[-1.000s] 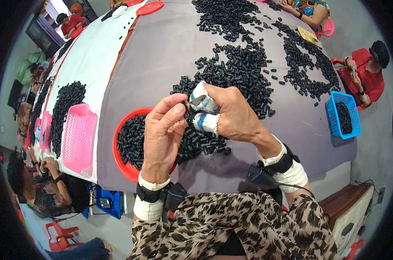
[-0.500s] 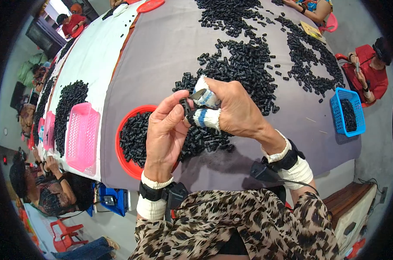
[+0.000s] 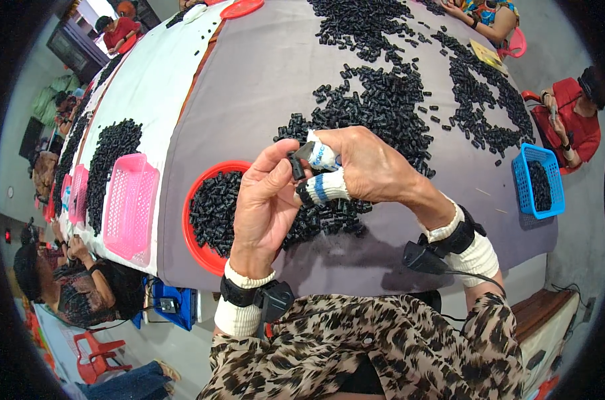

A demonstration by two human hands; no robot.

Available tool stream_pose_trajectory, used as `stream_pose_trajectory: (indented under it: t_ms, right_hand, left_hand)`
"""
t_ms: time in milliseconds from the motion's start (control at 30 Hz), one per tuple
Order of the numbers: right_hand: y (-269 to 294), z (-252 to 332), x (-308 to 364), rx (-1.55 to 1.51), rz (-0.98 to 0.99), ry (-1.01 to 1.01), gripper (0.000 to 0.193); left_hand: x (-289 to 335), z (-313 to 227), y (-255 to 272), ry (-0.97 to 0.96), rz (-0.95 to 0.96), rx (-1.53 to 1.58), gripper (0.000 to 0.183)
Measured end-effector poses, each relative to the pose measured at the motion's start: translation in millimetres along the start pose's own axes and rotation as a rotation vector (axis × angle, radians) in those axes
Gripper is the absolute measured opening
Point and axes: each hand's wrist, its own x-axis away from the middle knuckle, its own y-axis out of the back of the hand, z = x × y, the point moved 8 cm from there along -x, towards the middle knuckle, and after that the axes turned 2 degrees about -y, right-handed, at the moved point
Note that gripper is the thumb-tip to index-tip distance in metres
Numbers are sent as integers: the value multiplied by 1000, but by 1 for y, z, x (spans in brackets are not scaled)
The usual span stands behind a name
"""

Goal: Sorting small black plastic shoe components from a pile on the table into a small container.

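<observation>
step in hand: a small black piece (image 3: 297, 167) is being worked on with a small grey blade (image 3: 305, 150); judged to be a trim or scrape of its upper end. the piece is pinched between thumb and forefinger of the left hand (image 3: 261, 213), its other fingers loosely curled. the blade is gripped by the right hand (image 3: 376, 163), with cloth wraps (image 3: 326, 187) worn on two of its digits. the edge is seen at the piece's upper end; whether it is actually biting can't be told.

the piece is held up off the table, at the left fingertips, just left of the right hand's wrapped digits. a red basin (image 3: 188, 217) filled with similar pieces is partly covered by the left hand, mostly on its left. the main pile (image 3: 376, 107) is spread on the grey cloth (image 3: 249, 80), beyond and beneath the right hand. a blue basket (image 3: 523, 183) is set well to the right of the right hand.

next move, as judged: the pinch to be kept firm, the blade to be drawn in a short, controlled stroke, the left fingertips to be kept off the edge. slip risk: high, given how small the piece is.
</observation>
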Motion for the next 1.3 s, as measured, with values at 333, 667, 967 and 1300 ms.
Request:
stream_pose_trajectory:
  t_ms: [333,667,967,1300]
  right_hand:
    - [1,7,-1,89,37,50,33]
    - [-2,4,-2,168,62,57,33]
    - [-2,6,0,158,37,144,27]
    - [-1,-1,3,153,31,94,25]
  left_hand:
    - [-1,4,2,8,-35,-54,27]
    - [-2,4,3,-15,-59,-91,24]
    - [-3,4,6,-25,-67,-109,22]
    - [-5,7,3,-11,-106,-148,22]
